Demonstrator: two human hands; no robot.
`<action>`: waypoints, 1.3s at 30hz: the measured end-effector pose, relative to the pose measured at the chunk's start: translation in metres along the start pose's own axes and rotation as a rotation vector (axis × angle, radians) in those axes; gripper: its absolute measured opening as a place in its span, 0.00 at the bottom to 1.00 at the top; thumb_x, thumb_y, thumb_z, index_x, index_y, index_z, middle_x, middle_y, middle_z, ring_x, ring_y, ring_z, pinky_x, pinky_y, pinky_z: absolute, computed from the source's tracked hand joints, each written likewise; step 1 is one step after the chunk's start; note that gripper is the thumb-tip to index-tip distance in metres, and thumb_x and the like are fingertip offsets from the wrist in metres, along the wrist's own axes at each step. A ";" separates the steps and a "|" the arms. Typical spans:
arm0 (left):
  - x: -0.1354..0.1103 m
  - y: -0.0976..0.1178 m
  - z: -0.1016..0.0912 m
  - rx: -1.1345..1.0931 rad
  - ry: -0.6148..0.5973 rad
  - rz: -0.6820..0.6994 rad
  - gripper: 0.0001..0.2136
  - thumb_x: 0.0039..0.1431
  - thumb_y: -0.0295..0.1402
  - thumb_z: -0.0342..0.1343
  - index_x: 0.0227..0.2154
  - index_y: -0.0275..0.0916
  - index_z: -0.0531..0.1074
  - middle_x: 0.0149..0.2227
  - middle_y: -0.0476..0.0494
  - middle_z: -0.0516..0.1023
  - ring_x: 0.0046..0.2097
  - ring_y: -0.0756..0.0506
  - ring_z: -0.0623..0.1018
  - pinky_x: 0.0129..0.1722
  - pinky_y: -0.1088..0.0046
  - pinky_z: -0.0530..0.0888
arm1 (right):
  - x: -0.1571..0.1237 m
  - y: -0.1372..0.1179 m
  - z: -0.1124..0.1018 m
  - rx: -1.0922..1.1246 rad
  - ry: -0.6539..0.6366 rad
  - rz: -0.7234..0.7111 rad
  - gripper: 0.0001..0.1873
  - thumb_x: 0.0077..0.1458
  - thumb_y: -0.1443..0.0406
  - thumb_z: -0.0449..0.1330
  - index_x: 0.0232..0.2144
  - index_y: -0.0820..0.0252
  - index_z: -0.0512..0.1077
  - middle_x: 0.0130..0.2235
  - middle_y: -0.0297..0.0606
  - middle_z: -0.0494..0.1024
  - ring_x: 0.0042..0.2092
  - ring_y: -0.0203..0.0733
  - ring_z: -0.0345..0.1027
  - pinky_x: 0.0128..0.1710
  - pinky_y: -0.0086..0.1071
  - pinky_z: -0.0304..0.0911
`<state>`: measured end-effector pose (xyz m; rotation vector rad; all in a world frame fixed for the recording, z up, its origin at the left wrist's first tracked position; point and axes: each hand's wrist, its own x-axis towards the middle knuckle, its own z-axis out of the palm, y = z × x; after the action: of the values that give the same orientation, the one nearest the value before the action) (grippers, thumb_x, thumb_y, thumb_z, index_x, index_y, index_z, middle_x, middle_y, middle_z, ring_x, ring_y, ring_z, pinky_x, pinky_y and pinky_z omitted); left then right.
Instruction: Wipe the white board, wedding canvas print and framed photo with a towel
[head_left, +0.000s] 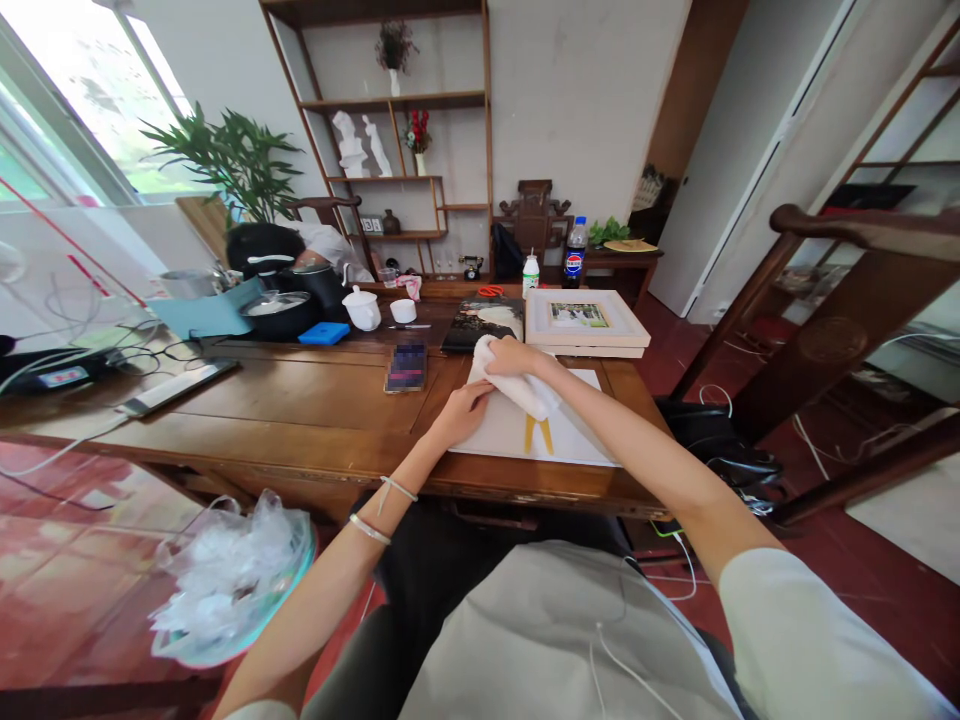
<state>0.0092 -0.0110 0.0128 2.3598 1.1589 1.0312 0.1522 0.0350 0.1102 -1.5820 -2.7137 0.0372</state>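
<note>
My right hand (513, 357) is closed over a white, soft-looking cloth (517, 392), bunched into a long shape. Under it lies a white sheet or board (486, 440) at the table's front edge. My left hand (460, 412) rests on the sheet's left side, fingers stretched out, their tips by the cloth. Two yellow strips (538, 436) spread downward from below the cloth's lower end; whether they are flat or a separate object, I cannot tell, since the cloth covers their top.
Behind the sheet are a framed picture (589, 325), a dark album-like panel (484, 325) and orange-handled scissors (491, 291). A phone (406, 367) lies to the left. Farther back stand a white teapot (363, 310) and a cola bottle (575, 252). A bag-lined bin (232, 580) is on the floor.
</note>
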 end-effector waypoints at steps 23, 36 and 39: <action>-0.001 -0.004 0.003 0.005 0.002 -0.021 0.17 0.58 0.27 0.44 0.47 0.34 0.72 0.52 0.41 0.72 0.57 0.44 0.69 0.60 0.65 0.62 | -0.218 0.032 0.003 -0.056 -0.122 -0.037 0.10 0.52 0.62 0.55 0.32 0.64 0.70 0.49 0.50 0.68 0.43 0.48 0.68 0.42 0.33 0.60; -0.002 -0.003 0.003 -0.008 0.004 -0.034 0.17 0.57 0.26 0.44 0.47 0.35 0.72 0.53 0.42 0.72 0.57 0.45 0.69 0.60 0.64 0.62 | -0.132 0.062 0.044 -0.254 0.081 -0.041 0.17 0.46 0.77 0.52 0.39 0.70 0.72 0.61 0.58 0.55 0.62 0.63 0.43 0.55 0.55 0.49; -0.002 -0.002 0.002 -0.001 -0.007 -0.036 0.17 0.57 0.26 0.44 0.47 0.34 0.71 0.53 0.41 0.72 0.57 0.44 0.68 0.60 0.64 0.62 | -0.159 0.042 0.044 -0.235 0.050 -0.052 0.16 0.45 0.78 0.52 0.37 0.70 0.73 0.63 0.57 0.51 0.63 0.66 0.40 0.55 0.59 0.47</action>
<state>0.0089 -0.0114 0.0094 2.3311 1.1932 1.0107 0.2668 -0.0839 0.0669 -1.5373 -2.8051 -0.3281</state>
